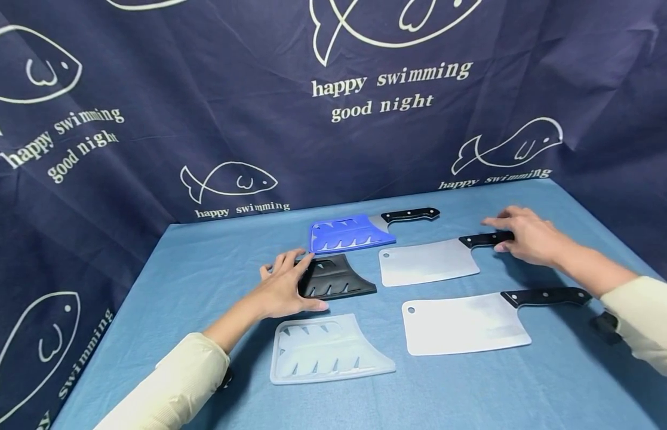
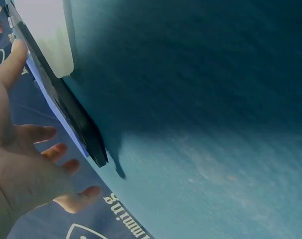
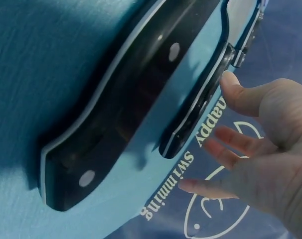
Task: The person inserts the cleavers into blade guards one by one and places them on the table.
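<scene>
My left hand (image 1: 283, 288) is over the left end of a black blade cover (image 1: 341, 279), thumb and fingers spread apart. In the left wrist view, the fingers of the left hand (image 2: 26, 159) stand beside the edge of the black cover (image 2: 76, 114). My right hand (image 1: 532, 236) is at the black handle of the middle cleaver (image 1: 430, 261), hiding the handle's end. In the right wrist view, the right hand (image 3: 270, 144) has loosely bent fingers and its thumb near that handle (image 3: 201, 99); whether it touches is unclear.
Behind lies a cleaver with a black handle (image 1: 411, 214) in a blue cover (image 1: 349, 233). Nearer are a translucent white cover (image 1: 330, 346) and another bare cleaver (image 1: 462, 325). A blue cloth (image 1: 215, 251) covers the table; a navy curtain (image 1: 258, 119) hangs behind.
</scene>
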`<state>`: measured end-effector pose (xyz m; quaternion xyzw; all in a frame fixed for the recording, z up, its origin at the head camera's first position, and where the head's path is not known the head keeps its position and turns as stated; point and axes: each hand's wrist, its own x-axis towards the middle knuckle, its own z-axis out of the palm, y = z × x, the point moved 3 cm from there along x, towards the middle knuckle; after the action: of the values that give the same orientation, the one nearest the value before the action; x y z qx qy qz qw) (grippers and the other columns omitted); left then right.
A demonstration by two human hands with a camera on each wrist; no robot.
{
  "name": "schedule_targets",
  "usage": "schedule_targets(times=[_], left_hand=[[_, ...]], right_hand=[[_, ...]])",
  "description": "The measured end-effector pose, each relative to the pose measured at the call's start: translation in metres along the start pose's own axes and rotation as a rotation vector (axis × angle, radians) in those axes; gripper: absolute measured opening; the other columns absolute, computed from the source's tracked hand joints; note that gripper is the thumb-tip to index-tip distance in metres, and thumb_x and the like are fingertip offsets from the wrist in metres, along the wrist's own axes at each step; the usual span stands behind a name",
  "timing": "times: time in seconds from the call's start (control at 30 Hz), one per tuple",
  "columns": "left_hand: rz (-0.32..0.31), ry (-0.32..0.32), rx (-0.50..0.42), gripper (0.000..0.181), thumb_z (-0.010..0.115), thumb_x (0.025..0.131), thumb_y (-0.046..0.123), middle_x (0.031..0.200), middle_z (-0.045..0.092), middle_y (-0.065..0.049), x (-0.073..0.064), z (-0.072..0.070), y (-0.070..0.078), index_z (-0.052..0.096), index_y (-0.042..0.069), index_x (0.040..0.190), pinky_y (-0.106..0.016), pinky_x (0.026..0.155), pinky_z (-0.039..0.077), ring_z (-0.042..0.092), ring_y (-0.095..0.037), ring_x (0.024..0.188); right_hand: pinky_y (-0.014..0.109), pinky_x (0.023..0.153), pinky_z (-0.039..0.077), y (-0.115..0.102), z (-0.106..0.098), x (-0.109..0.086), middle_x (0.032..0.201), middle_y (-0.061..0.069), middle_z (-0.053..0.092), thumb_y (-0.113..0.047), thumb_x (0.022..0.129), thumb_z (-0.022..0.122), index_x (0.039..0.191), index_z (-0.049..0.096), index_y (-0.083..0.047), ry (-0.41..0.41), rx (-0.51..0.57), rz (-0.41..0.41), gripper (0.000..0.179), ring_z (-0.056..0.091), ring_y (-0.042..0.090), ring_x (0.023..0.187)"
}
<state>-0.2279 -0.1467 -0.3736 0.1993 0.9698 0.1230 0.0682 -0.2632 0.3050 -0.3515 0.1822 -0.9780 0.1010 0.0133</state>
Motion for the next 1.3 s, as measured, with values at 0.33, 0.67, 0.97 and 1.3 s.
schedule_targets(times=[0.33,0.67,0.97,1.3], left_hand=[[-0.029,-0.053,0.003,0.111,0.075,0.067,0.066,0.154,0.022,-0.011,0.008,0.007,0.008,0.025,0.016,0.153,-0.066,0.095,0.024,0.021,-0.031,0.139],[-0.030,-0.108,0.027,0.111,0.077,0.067,0.063,0.150,0.023,-0.011,0.015,0.005,0.008,0.026,0.014,0.153,-0.060,0.089,0.027,0.021,-0.033,0.136],[-0.058,-0.177,0.020,0.112,0.079,0.065,0.061,0.147,0.024,-0.010,0.026,0.000,0.008,0.027,0.015,0.153,-0.060,0.091,0.029,0.022,-0.032,0.133],[-0.035,-0.151,0.037,0.109,0.078,0.064,0.064,0.146,0.029,-0.009,0.026,-0.001,0.006,0.032,0.016,0.150,-0.058,0.091,0.029,0.026,-0.030,0.131]], right_hand=[[0.058,0.065,0.044,0.001,0.011,0.010,0.117,0.022,0.050,-0.013,0.084,0.073,0.134,0.057,-0.008,-0.048,-0.019,0.017,0.053,0.046,0.042,0.105],[0.047,0.060,0.044,0.004,0.021,0.014,0.113,0.018,0.053,-0.011,0.084,0.072,0.130,0.061,-0.009,-0.075,-0.001,-0.004,0.047,0.050,0.037,0.098],[0.043,0.057,0.044,0.004,0.026,0.013,0.103,0.012,0.055,-0.004,0.084,0.069,0.124,0.065,-0.009,-0.003,0.016,0.031,0.041,0.051,0.036,0.097],[0.042,0.057,0.040,0.003,0.028,0.011,0.094,0.009,0.052,0.005,0.083,0.061,0.126,0.064,-0.007,0.015,0.024,0.054,0.044,0.050,0.035,0.095]])
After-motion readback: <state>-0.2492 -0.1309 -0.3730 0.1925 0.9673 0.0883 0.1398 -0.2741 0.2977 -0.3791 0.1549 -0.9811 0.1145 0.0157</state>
